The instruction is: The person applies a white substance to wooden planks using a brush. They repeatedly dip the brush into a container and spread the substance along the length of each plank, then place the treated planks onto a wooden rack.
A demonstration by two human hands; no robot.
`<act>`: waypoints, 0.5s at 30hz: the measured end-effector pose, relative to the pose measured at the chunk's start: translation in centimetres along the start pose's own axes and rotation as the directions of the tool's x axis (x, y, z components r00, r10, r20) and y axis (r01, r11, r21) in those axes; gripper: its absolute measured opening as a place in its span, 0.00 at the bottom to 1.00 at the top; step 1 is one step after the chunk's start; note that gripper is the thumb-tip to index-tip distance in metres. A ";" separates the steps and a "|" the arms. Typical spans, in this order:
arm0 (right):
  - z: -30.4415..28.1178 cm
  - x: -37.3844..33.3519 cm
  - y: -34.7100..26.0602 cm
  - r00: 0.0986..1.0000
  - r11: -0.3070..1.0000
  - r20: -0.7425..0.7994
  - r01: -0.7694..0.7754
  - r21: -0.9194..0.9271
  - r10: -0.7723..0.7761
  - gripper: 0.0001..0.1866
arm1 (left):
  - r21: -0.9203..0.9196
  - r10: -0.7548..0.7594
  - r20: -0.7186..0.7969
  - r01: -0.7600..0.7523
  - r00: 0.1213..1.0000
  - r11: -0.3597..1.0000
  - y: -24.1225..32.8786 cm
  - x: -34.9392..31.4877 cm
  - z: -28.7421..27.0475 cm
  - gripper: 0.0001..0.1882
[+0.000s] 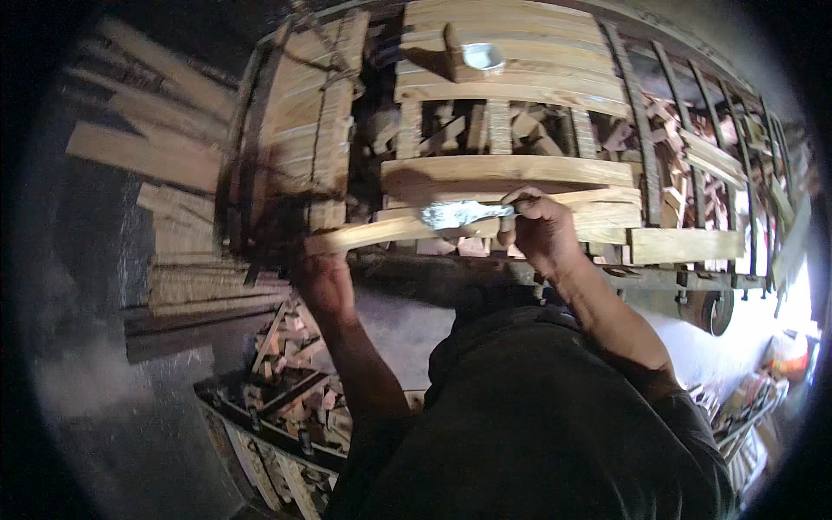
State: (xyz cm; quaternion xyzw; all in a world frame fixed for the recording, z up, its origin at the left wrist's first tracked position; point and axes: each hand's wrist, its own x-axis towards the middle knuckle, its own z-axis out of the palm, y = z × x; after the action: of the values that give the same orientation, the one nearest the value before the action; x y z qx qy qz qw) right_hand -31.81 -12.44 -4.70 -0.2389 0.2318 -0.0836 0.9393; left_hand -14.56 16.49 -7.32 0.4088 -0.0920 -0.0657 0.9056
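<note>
My left hand [326, 279] is closed around the near-left end of a pale wooden slat [374, 232], which slants up to the right above the rack. In my right hand [544, 232] is a small tool thickly coated in white paste [461, 214], its narrow end pinched between thumb and fingers. The coated head lies over the slat, pointing left; whether it is a brush or a spatula cannot be made out. Farther off, a white-smeared cup [483, 57] rests on a panel of joined boards [537, 43], beside a brown upright piece.
The metal rack [646, 130] has crossbars, with wood offcuts [537, 130] beneath. Boards [147, 156] are stacked at the left. A lower metal-framed bin [303, 403] holds wood scraps. A wheel [715, 312] shows at the right. Another slat [511, 170] lies across the rack.
</note>
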 end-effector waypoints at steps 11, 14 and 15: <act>12.1 1.6 0.8 0.967 0.879 0.211 0.219 -0.423 -0.139 0.07 | 0.179 0.025 0.108 -0.045 0.994 0.983 -0.4 0.1 1.7 0.29; 13.9 1.0 1.3 0.954 0.832 0.238 0.277 -0.480 -0.181 0.06 | 0.179 -0.002 0.110 -0.018 0.994 0.984 -0.4 0.1 1.8 0.30; 14.5 0.7 1.1 0.947 0.810 0.255 0.301 -0.504 -0.193 0.05 | 0.165 0.002 0.114 -0.021 0.994 0.986 -0.4 -0.1 1.9 0.30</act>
State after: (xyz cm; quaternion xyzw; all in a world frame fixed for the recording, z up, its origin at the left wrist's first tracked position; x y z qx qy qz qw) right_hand -24.24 -5.70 5.73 -0.5267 0.1211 -0.1138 0.8336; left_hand -15.04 14.85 -6.38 0.4779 -0.1507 -0.0754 0.8621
